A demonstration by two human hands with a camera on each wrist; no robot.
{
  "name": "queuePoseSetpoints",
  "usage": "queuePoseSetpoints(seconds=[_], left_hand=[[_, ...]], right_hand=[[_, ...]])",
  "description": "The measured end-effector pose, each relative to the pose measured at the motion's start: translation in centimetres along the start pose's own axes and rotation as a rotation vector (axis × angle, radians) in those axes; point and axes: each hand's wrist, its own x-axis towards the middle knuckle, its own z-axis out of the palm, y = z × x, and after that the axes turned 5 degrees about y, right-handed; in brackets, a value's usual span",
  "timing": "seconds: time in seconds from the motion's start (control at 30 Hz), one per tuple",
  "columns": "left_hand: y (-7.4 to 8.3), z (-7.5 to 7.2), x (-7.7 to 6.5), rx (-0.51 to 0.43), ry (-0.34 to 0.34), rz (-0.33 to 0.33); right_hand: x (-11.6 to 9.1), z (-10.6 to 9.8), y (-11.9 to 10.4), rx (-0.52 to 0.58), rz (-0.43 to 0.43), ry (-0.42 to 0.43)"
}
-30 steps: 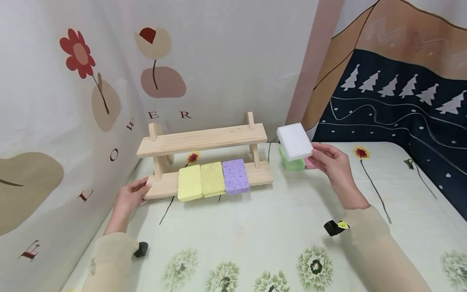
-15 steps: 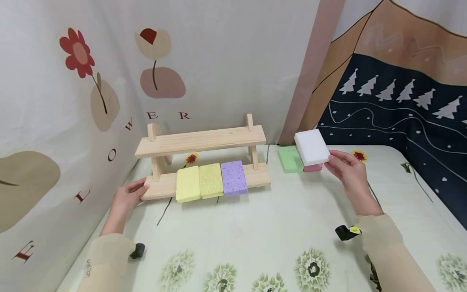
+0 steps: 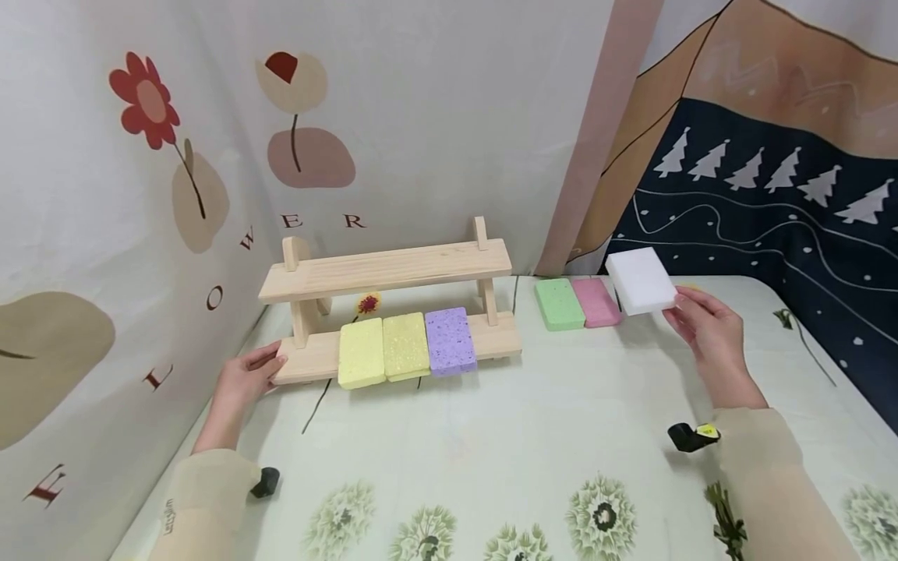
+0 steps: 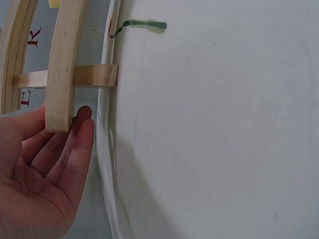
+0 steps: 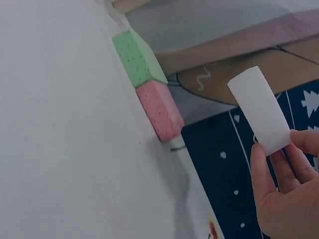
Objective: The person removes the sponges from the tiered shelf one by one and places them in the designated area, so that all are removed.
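My right hand (image 3: 712, 335) pinches a white sponge (image 3: 641, 280) by its near right corner, held above the cloth to the right of two sponges. Those are a green sponge (image 3: 560, 305) and a pink sponge (image 3: 597, 302), side by side on the cloth. At the left, my left hand (image 3: 245, 379) grips the left end of the lower board of a two-tier wooden rack (image 3: 393, 269); the left wrist view has thumb and fingers (image 4: 82, 144) around the board end. On that lower board lie a pale yellow sponge (image 3: 362, 352), a darker yellow sponge (image 3: 406, 345) and a purple sponge (image 3: 450, 340).
A patterned cloth (image 3: 456, 452) covers the table. Behind the rack rises a pale printed curtain (image 3: 435, 117), and a dark curtain with white trees (image 3: 765, 210) stands at the right. Each sleeve carries a black wrist camera (image 3: 691, 437).
My right hand has moved right with the white sponge, from over the green and pink sponges, uncovering both. The left hand keeps its grip on the rack.
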Motion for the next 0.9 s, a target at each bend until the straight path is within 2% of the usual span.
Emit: queuePoseSetpoints(seconds=[0.07,0.5,0.8,0.9], left_hand=[[0.1,0.0,0.0,-0.001,0.003,0.002],[0.2,0.0,-0.3,-0.006,0.0,0.009],[0.1,0.0,-0.4,-0.013,0.005,0.018],[0.1,0.0,-0.3,-0.01,0.007,0.017]], right_hand=[[0.4,-0.4,0.0,0.009,0.004,0.026],[3.3,-2.2,1.1,-0.113,0.098,0.211],[4.8,-2.4,2.7,-0.097,0.199,0.258],[5.3,-2.3,3.2,-0.081,0.207,0.265]])
